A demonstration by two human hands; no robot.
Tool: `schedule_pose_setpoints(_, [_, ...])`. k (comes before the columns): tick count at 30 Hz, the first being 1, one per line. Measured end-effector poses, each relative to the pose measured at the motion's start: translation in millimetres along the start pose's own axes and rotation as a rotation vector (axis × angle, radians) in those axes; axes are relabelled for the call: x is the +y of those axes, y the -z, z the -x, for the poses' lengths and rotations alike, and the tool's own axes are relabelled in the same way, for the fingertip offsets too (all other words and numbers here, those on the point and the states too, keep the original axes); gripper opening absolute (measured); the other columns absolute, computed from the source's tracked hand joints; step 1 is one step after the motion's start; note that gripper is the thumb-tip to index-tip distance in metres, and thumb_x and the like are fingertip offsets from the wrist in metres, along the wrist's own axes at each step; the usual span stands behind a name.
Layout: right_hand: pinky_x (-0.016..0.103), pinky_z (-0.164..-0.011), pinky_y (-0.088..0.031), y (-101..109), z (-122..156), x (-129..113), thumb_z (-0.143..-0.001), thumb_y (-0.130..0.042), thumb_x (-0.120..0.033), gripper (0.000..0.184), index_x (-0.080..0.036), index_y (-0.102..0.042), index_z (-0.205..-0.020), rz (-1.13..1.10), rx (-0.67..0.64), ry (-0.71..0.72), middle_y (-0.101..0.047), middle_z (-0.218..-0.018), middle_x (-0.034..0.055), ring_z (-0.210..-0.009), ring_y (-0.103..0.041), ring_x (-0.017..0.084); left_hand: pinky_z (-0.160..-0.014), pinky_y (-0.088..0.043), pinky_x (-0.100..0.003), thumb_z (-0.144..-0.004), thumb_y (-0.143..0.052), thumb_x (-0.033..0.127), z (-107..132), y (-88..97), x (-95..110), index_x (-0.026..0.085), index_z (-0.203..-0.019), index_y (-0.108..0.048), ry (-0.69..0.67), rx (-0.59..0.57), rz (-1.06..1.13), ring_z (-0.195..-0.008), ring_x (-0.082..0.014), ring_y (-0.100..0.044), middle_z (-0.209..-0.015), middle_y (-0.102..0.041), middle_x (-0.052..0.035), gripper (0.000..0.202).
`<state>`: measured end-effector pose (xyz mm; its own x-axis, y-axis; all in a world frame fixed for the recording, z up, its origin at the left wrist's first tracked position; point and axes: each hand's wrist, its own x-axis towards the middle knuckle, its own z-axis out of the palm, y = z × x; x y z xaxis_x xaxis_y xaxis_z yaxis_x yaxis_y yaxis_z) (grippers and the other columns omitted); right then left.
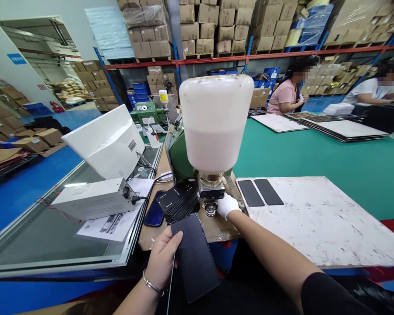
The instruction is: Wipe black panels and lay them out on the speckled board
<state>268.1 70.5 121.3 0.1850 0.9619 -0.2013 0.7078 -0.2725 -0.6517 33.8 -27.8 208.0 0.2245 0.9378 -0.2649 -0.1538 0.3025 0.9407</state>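
My left hand (166, 247) is closed on a flat black rectangular panel (195, 258), with the thumb on its face near the upper left corner. The panel is tilted towards me, in front of the machine. My right hand (227, 205), in a white glove, is at the metal head with small rollers (211, 199); its fingers are hidden behind that head. Above the head stands a big translucent bottle (216, 127), partly filled with pale liquid. A fanned stack of black pieces with small holes (180, 201) lies left of the head, next to a dark blue phone (155, 214).
Two black panels (262, 192) lie on a stained white board (325, 223) at the right. To the left are a white monitor (108, 140) and a grey power box (95, 199) with cables. Two people sit at the green table (282, 153), near stacked boards (344, 127).
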Motion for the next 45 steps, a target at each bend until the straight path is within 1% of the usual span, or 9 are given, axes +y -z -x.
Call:
schedule_pose_setpoints(6, [0.028, -0.069, -0.041, 23, 32, 6, -0.089, -0.039, -0.035, 0.028, -0.014, -0.057, -0.091, 0.153, 0.1, -0.043, -0.065, -0.09, 0.0134, -0.085, -0.061, 0.021, -0.032, -0.031, -0.017, -0.072, -0.066, 0.036, 2, -2.7, 5, 0.015, -0.101, -0.066, -0.062, 0.007, -0.024, -0.036, -0.008, -0.046, -0.054, -0.063, 0.0005, 0.036])
schedule_pose_setpoints(11, [0.026, -0.056, -0.035, 58, 106, 11, -0.086, -0.04, -0.037, 0.027, -0.019, -0.051, -0.07, 0.202, 0.045, 0.009, -0.059, -0.062, 0.0029, -0.06, -0.055, 0.017, -0.057, -0.049, -0.024, -0.082, -0.057, 0.033, 3, 6.2, 1, 0.017, -0.107, -0.063, -0.239, -0.028, -0.131, -0.065, -0.0143, -0.062, -0.088, -0.07, -0.0063, 0.03])
schedule_pose_setpoints(15, [0.025, -0.055, -0.038, 77, 165, -12, -0.086, -0.04, -0.043, 0.027, -0.021, -0.055, -0.08, 0.016, -0.091, 0.122, -0.059, -0.066, 0.0003, -0.06, -0.054, 0.016, -0.079, -0.049, -0.031, -0.087, -0.05, 0.027, 5, 10.7, -6, 0.018, -0.108, -0.062, -0.432, -0.053, -0.302, -0.089, -0.019, -0.062, -0.099, -0.068, -0.0068, 0.026])
schedule_pose_setpoints(18, [0.024, -0.053, -0.039, 75, 190, -36, -0.087, -0.04, -0.044, 0.028, -0.021, -0.057, -0.085, -0.126, -0.101, 0.141, -0.056, -0.061, -0.0017, -0.054, -0.049, 0.014, -0.075, -0.049, -0.029, -0.087, -0.047, 0.021, 8, 9.5, -5, 0.019, -0.108, -0.061, -0.597, -0.073, -0.48, -0.086, -0.0181, -0.063, -0.097, -0.068, -0.0059, 0.025])
schedule_pose_setpoints(23, [0.025, -0.054, -0.04, 64, 200, -56, -0.088, -0.04, -0.043, 0.027, -0.022, -0.056, -0.09, -0.185, -0.045, 0.172, -0.058, -0.065, -0.0008, -0.055, -0.05, 0.014, -0.07, -0.05, -0.027, -0.085, -0.046, 0.013, 14, 8.5, 0, 0.017, -0.114, -0.058, -0.789, -0.126, -0.678, -0.083, -0.0171, -0.063, -0.096, -0.067, -0.007, 0.032])
schedule_pose_setpoints(28, [0.027, -0.059, -0.043, 63, 201, -60, -0.087, -0.041, -0.043, 0.026, -0.022, -0.056, -0.093, -0.213, -0.051, 0.166, -0.064, -0.072, 0.0006, -0.062, -0.056, 0.016, -0.069, -0.051, -0.028, -0.081, -0.048, 0.01, 18, 12.5, 0, 0.012, -0.118, -0.055, -0.91, -0.072, -0.78, -0.085, -0.0186, -0.064, -0.095, -0.068, -0.0106, 0.037])
schedule_pose_setpoints(33, [0.028, -0.07, -0.046, 65, 201, -65, -0.087, -0.042, -0.041, 0.024, -0.023, -0.057, -0.092, -0.225, -0.047, 0.177, -0.067, -0.081, 0.0003, -0.072, -0.06, 0.017, -0.068, -0.051, -0.026, -0.08, -0.048, 0.008, 18, 13.1, 0, 0.011, -0.118, -0.054, -0.977, -0.061, -0.832, -0.084, -0.0182, -0.065, -0.09, -0.068, -0.0096, 0.039])
schedule_pose_setpoints(40, [0.026, -0.055, -0.042, 62, 203, -63, -0.088, -0.041, -0.043, 0.027, -0.022, -0.057, -0.093, -0.153, -0.044, 0.152, -0.063, -0.069, 0.0005, -0.061, -0.057, 0.016, -0.068, -0.052, -0.026, -0.078, -0.05, 0.007, 16, 11.6, 0, 0.011, -0.114, -0.056, -1.074, -0.029, -0.889, -0.075, -0.0156, -0.065, -0.088, -0.069, -0.0092, 0.037])
schedule_pose_setpoints(45, [0.027, -0.061, -0.045, 62, 202, -65, -0.088, -0.04, -0.042, 0.027, -0.022, -0.057, -0.094, -0.171, -0.061, 0.142, -0.063, -0.07, 0.0, -0.064, -0.058, 0.016, -0.072, -0.052, -0.027, -0.078, -0.05, 0.007, 15, 13.8, -4, 0.012, -0.118, -0.054, -1.057, -0.018, -0.872, -0.082, -0.0173, -0.065, -0.093, -0.069, -0.0092, 0.041])
